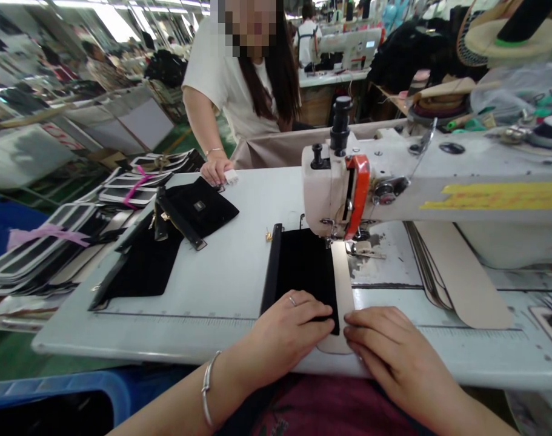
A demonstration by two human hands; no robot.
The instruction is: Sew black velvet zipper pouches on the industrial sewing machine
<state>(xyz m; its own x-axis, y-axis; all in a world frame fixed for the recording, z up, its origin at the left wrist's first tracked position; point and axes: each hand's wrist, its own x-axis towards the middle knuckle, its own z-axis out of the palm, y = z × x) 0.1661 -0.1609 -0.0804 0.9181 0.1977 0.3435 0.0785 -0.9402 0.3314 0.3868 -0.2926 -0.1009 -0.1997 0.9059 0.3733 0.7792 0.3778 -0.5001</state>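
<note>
Under the needle of a sewing machine (pixel 334 194) lies a black fabric panel (pixel 303 260) on top of a beige panel (pixel 343 272), whose strip shows along the right side. My left hand (pixel 289 330) rests palm down on the black panel, fingers stretched and slightly apart. At the beige panel's right edge, my right hand (pixel 389 345) has its fingers pressed together and curled on that edge, the thumb partly hidden below. A dark band (pixel 271 266) with a small gold-coloured fitting runs along the black panel's left side.
Black pieces with dark trim (pixel 143 263) lie on the table's left part. Beige panels (pixel 466 272) lean under the machine arm. Tied stacks (pixel 43 242) stand left of the table, above a blue crate (pixel 76 387). Across the table, a person's hand (pixel 216 169) touches a small white item.
</note>
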